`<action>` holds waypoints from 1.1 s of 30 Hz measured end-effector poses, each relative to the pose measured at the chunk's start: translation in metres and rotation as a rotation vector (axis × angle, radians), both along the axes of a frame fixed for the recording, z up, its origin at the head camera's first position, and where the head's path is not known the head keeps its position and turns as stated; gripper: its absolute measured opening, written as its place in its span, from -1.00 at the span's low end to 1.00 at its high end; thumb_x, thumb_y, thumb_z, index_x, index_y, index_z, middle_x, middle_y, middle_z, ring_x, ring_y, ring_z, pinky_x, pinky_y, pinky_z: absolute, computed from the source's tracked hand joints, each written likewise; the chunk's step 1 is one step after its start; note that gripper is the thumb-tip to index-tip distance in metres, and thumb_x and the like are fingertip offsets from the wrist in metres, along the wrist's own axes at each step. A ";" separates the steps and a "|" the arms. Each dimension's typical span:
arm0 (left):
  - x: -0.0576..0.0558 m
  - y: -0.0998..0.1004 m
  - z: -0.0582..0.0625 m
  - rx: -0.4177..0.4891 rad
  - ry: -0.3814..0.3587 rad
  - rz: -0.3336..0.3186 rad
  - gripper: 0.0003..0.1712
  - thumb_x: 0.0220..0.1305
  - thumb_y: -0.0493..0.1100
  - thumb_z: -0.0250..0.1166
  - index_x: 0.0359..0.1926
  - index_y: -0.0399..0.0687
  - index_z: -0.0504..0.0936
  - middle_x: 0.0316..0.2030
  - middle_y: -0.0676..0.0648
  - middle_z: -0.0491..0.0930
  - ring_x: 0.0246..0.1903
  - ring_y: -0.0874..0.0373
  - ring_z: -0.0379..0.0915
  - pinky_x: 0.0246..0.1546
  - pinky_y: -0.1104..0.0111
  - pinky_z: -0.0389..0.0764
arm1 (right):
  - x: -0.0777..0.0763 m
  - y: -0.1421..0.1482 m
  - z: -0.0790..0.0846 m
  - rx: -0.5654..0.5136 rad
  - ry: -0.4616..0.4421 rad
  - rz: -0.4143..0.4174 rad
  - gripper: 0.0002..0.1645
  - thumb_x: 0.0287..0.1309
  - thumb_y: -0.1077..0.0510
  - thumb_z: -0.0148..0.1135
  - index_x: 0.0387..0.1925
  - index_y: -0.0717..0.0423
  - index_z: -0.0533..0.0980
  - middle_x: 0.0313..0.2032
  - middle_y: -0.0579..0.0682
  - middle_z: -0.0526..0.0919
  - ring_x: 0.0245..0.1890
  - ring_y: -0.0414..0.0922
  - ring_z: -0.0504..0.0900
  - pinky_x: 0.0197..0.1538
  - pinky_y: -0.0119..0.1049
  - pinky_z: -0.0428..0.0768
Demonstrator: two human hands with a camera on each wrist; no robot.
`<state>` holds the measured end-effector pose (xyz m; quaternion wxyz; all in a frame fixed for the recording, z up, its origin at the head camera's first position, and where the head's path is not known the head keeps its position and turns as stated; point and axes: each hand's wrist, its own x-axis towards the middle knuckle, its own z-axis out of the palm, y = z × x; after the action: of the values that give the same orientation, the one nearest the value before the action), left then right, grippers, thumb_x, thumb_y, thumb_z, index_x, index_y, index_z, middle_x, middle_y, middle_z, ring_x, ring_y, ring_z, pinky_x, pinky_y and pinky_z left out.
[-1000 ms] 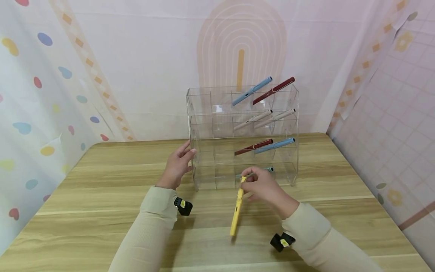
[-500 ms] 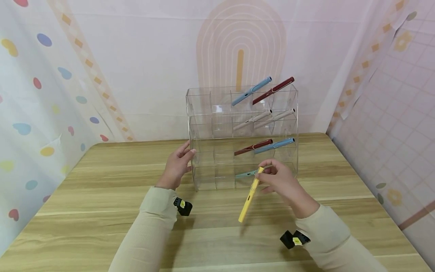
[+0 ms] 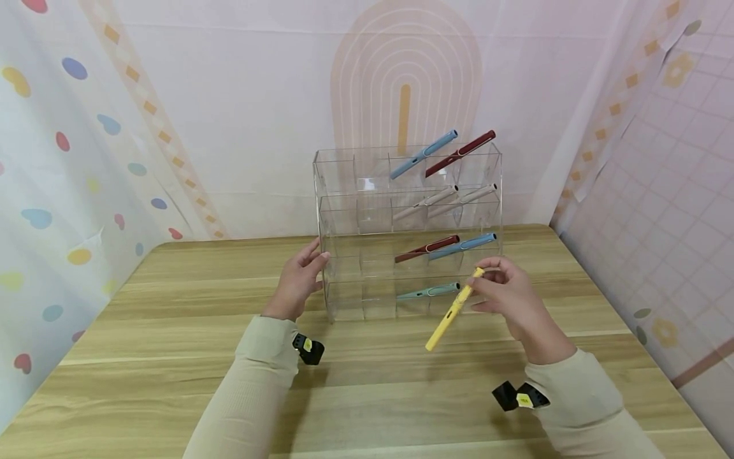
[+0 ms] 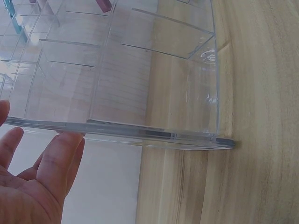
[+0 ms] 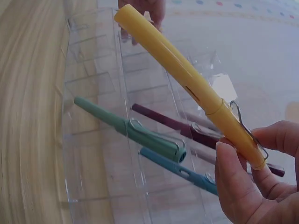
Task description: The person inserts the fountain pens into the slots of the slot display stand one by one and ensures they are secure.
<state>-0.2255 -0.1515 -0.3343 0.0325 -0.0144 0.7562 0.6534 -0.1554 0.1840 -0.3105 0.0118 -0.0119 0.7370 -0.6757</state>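
Note:
My right hand (image 3: 507, 296) pinches a yellow fountain pen (image 3: 453, 312) near its clip end. The pen slants down to the left, in front of the lower right of a clear acrylic pen rack (image 3: 374, 280). In the right wrist view, the yellow pen (image 5: 173, 60) crosses above the green one. At the rack's left side, my left hand (image 3: 298, 280) holds the side panel, thumb at the front edge and fingers outside. The left wrist view shows those fingertips (image 4: 60, 149) against the panel. A green pen (image 3: 427, 291) lies in the bottom tier.
Higher tiers hold a dark red pen (image 3: 427, 248) and a blue pen (image 3: 464, 245), two pale pens (image 3: 467, 199), and at the top another blue pen (image 3: 424, 154) and dark red pen (image 3: 460, 153). The rack stands on a wooden table (image 3: 172, 331) before a patterned curtain (image 3: 258, 127).
My right hand has moved right and slightly up with the yellow pen, which tilts more. The green pen, partly hidden before, now shows fully. My left hand stays at the rack's side.

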 end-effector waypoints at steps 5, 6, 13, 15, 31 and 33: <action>-0.001 -0.001 -0.001 0.000 0.001 -0.003 -0.37 0.50 -0.09 0.00 0.51 0.15 0.08 0.39 -0.24 0.17 0.38 -0.11 0.10 0.19 -0.05 0.39 | 0.000 0.011 -0.001 -0.024 0.006 -0.061 -0.72 0.27 0.32 0.15 -0.03 0.23 0.32 -0.31 -0.08 0.45 -0.38 -0.30 0.61 -0.29 -0.33 0.69; -0.001 -0.001 -0.001 -0.001 0.002 -0.003 -0.37 0.50 -0.09 0.00 0.51 0.15 0.08 0.39 -0.23 0.18 0.38 -0.11 0.10 0.19 -0.05 0.39 | 0.000 0.013 -0.001 -0.029 0.004 -0.073 -0.72 0.26 0.32 0.15 -0.04 0.22 0.32 -0.31 -0.08 0.45 -0.38 -0.30 0.61 -0.29 -0.33 0.69; 0.000 0.000 0.000 0.001 -0.001 -0.003 -0.37 0.50 -0.09 0.01 0.51 0.15 0.07 0.38 -0.22 0.20 0.37 -0.10 0.11 0.20 -0.05 0.39 | -0.001 0.026 0.001 -0.044 0.018 -0.169 -0.75 0.26 0.33 0.15 -0.07 0.14 0.33 -0.33 -0.11 0.43 -0.41 -0.34 0.63 -0.32 -0.37 0.68; 0.000 0.000 0.000 0.003 -0.001 -0.003 -0.37 0.50 -0.09 0.01 0.51 0.15 0.07 0.38 -0.22 0.21 0.37 -0.10 0.11 0.20 -0.05 0.39 | -0.001 0.029 0.001 -0.062 0.033 -0.196 -0.77 0.25 0.34 0.15 -0.12 0.10 0.34 -0.36 -0.13 0.43 -0.42 -0.34 0.63 -0.33 -0.38 0.68; -0.001 -0.001 0.000 0.001 0.005 -0.005 -0.36 0.50 -0.09 0.00 0.51 0.14 0.04 0.37 -0.23 0.20 0.38 -0.11 0.10 0.20 -0.05 0.39 | -0.005 0.035 0.000 -0.143 0.037 -0.438 -0.72 0.19 0.37 0.19 -0.21 -0.04 0.38 -0.39 -0.11 0.39 -0.47 -0.32 0.61 -0.44 -0.45 0.65; -0.001 -0.001 0.000 0.001 0.004 -0.006 -0.36 0.50 -0.09 0.00 0.51 0.14 0.04 0.38 -0.23 0.20 0.38 -0.11 0.10 0.21 -0.05 0.38 | -0.007 0.033 -0.002 -0.148 0.046 -0.472 -0.71 0.18 0.38 0.20 -0.22 -0.04 0.38 -0.40 -0.11 0.39 -0.51 -0.32 0.59 -0.44 -0.45 0.65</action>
<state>-0.2261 -0.1528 -0.3346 0.0328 -0.0109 0.7560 0.6536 -0.1623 0.2172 -0.3127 -0.1640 0.1443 0.6680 -0.7114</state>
